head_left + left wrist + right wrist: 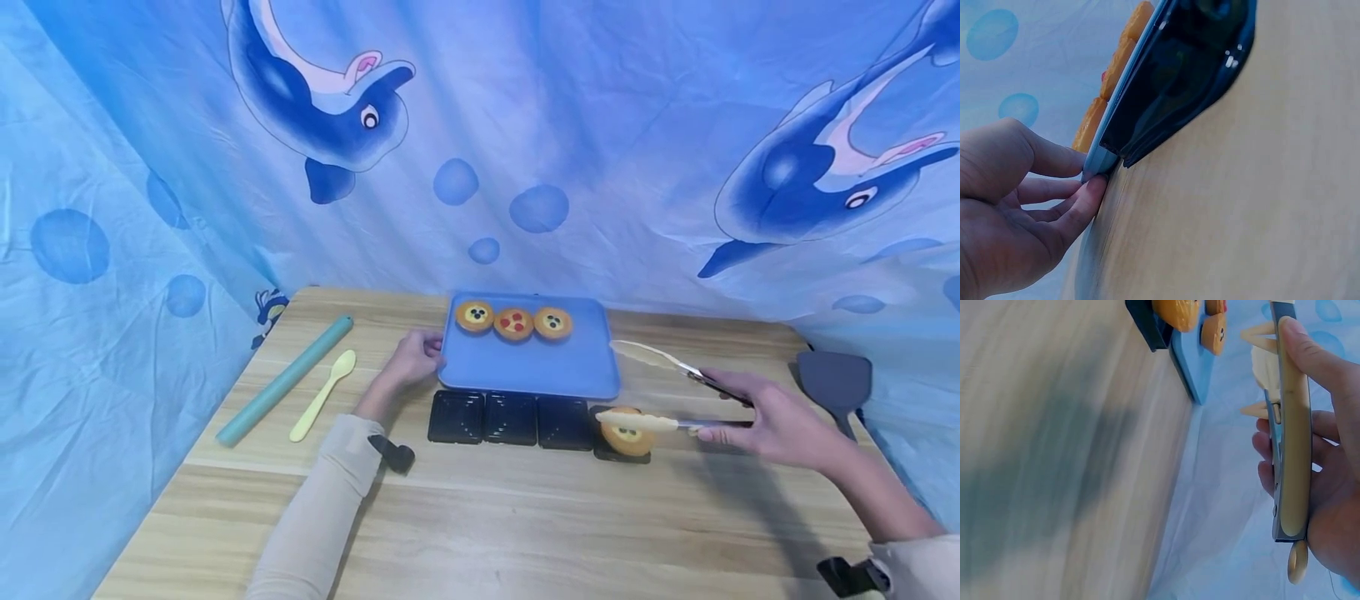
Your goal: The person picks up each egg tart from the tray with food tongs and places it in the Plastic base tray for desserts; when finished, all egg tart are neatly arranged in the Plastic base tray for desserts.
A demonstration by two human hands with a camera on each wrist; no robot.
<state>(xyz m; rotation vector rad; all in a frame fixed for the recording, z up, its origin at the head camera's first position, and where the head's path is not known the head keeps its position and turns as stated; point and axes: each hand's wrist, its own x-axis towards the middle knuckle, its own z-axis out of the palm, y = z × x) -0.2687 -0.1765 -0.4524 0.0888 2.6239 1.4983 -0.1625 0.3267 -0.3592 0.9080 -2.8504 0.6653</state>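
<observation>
At the left edge of a blue tray (525,367), my left hand (415,357) pinches the rim between thumb and fingers. Along the tray's back lie three tarts: one with dark berries (475,316), one with red pieces (513,325), another with dark berries (553,323). My right hand (783,421) holds a pair of tongs (1294,456) with cream tips, its arms spread apart. One tong arm crosses above a fourth tart (628,443), which sits on the rightmost black square dish (622,457). Whether the tip touches the tart I cannot tell.
Several black square dishes (512,418) stand in a row before the tray. On the left lie a teal rolling pin (285,381) and a pale yellow spoon (322,398). A dark spatula (834,382) lies at the right edge. A blue dolphin curtain (600,125) hangs behind the table.
</observation>
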